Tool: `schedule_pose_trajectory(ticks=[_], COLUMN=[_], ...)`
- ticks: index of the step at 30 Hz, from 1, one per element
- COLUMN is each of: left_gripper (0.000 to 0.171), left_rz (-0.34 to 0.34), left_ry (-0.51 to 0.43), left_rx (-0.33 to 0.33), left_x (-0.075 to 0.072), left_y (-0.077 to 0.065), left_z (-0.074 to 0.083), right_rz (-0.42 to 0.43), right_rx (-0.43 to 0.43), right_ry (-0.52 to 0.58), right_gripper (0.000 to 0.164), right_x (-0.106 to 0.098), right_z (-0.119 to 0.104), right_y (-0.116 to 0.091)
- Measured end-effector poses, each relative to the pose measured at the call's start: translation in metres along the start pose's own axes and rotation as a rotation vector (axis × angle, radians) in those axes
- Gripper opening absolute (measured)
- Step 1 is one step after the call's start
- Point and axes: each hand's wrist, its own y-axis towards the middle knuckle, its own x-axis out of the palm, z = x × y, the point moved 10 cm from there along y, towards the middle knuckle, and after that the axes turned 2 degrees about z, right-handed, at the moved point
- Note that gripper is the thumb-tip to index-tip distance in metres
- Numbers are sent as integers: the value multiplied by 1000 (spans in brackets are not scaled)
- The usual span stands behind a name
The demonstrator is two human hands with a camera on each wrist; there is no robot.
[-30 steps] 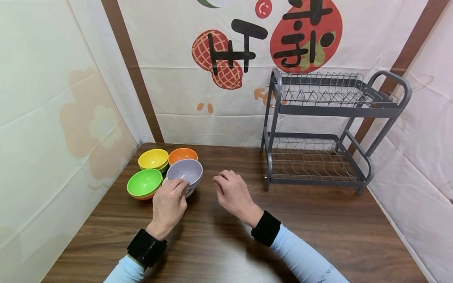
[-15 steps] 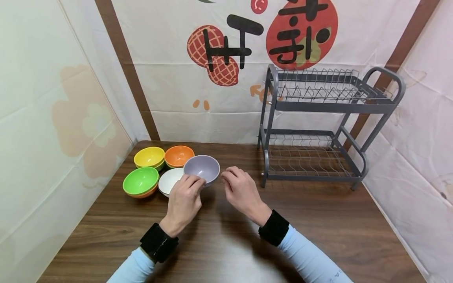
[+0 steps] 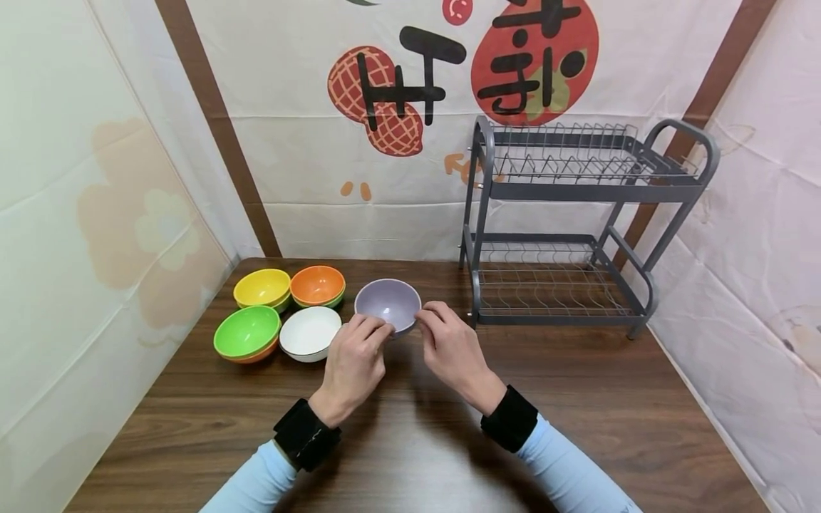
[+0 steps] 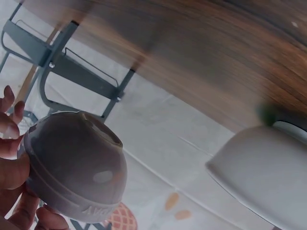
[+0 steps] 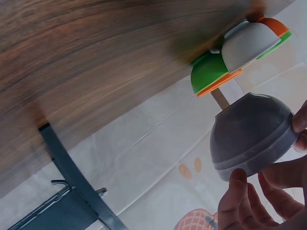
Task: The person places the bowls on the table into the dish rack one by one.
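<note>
A purple bowl [image 3: 388, 302], tilted, is held up off the table between both hands. My left hand [image 3: 356, 362] pinches its near rim; in the left wrist view the bowl [image 4: 76, 165] shows its dark outside and foot. At the bowl's right rim, the fingertips of my right hand [image 3: 452, 350] grip the edge. The right wrist view also has fingers on the bowl [image 5: 252, 136]. Just left of my left hand, a white bowl [image 3: 309, 332] stands upright on the table.
Left of the white bowl sits a green bowl [image 3: 246, 330] stacked on an orange one. Behind are a yellow bowl [image 3: 261, 286] and an orange bowl [image 3: 318, 283], each stacked on another. A grey two-tier dish rack [image 3: 558, 317] stands at the back right, against the fabric wall.
My left hand has lifted the purple bowl off the white bowl and carried it right. The right hand has gone from beside it to holding its rim.
</note>
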Motion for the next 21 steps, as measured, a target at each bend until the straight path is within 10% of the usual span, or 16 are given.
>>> schedule_pose_trajectory(ticks=[21], left_gripper=[29], left_rz=[-17], left_ry=[-1], left_rx=[93], left_x=[19], left_y=[14], left_z=[26], right_rz=[-71], right_rx=[-76], right_ry=[-49], right_gripper=[24], right_x=[-3], right_z=[4], right_y=[-23])
